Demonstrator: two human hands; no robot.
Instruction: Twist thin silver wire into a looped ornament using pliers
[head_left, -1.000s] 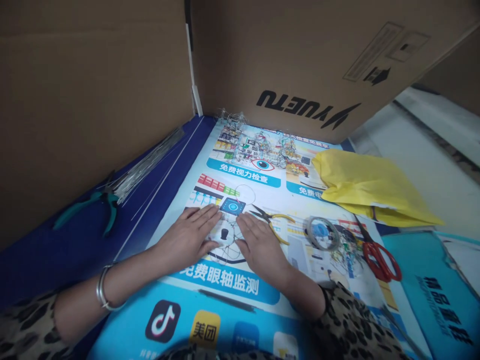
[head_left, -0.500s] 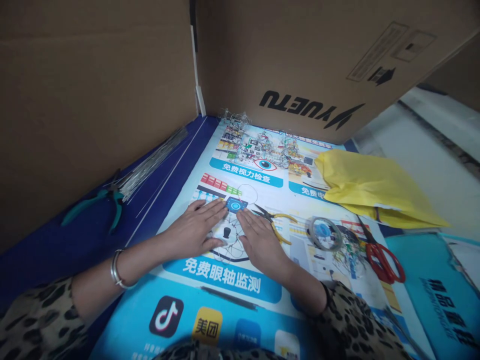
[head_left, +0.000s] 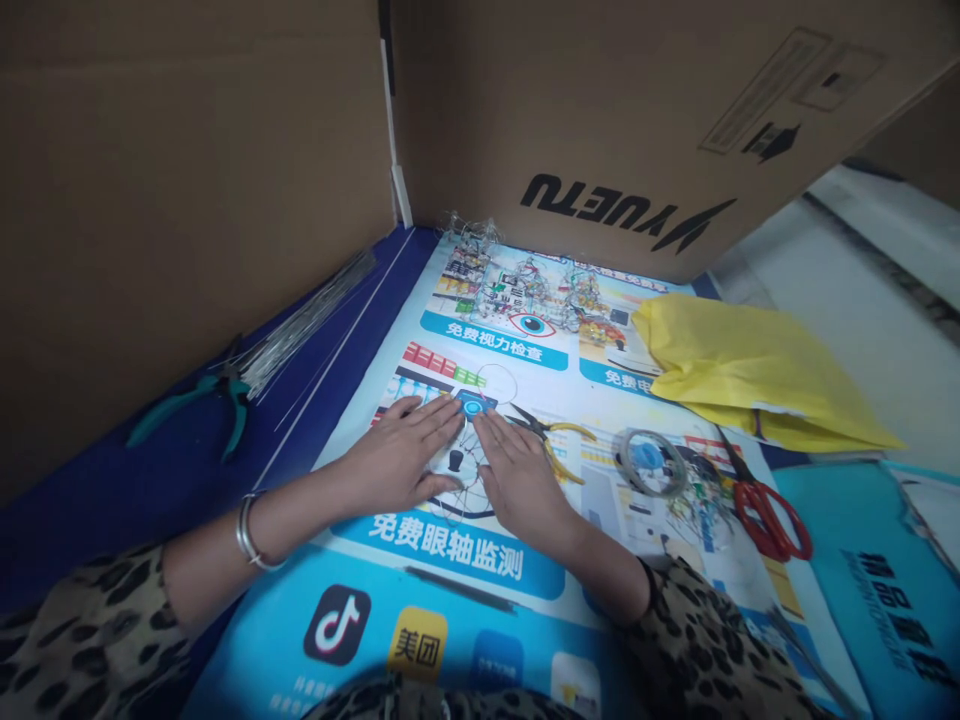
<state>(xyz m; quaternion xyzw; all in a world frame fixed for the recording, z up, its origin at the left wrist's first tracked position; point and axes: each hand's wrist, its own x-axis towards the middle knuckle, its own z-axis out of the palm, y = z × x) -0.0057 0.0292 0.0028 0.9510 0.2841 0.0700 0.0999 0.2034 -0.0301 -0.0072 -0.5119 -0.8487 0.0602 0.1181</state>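
Observation:
My left hand (head_left: pixel 401 452) lies palm down on the printed poster sheet (head_left: pixel 352 560), its fingers stretched out and angled toward the middle. Opposite it, my right hand (head_left: pixel 525 475) also presses flat, fingers extended. Both hands rest over the sides of a thin silver wire piece (head_left: pixel 459 510) with curved loops; the palms hide part of it, and one round loop sticks out beyond the fingertips. Just right of my right fingers are yellow-handled pliers (head_left: pixel 559 440), jaws pointing toward the hand. Neither hand grips anything.
Teal pliers (head_left: pixel 184 395) and a bundle of straight wires (head_left: pixel 307 320) lie left on blue cloth. Right are a ring-shaped roll (head_left: pixel 679 482), red scissors (head_left: pixel 772 525) and a yellow bag (head_left: pixel 750 365). Bent wire pieces (head_left: pixel 532 285) sit by the cardboard walls (head_left: pixel 540 100).
The view has shifted slightly. Both hands stay pressed flat in nearly the same place on the wire piece, and the bracelet on my left wrist shows a little closer to the hand.

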